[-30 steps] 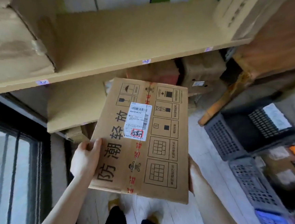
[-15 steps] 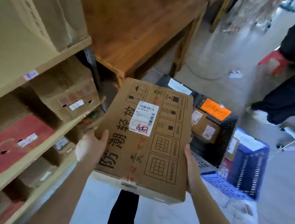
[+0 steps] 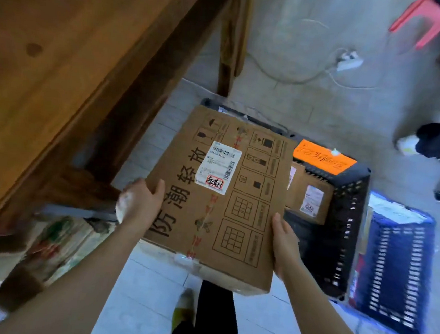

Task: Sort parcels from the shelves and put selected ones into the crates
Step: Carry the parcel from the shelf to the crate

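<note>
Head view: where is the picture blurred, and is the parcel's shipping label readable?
Head view: the parcel is fairly sharp, its large print legible, but fine text on the label is smeared. Head view, lower left: the packaged goods streak with motion blur. Head view, right: the blue crate is soft.

black crate [image 3: 346,231] half behind parcel [image 3: 218,206]

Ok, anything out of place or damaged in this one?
Only minor: a white power strip and its cable lie loose across the floor beyond the black crate. The carton looks intact.
</note>
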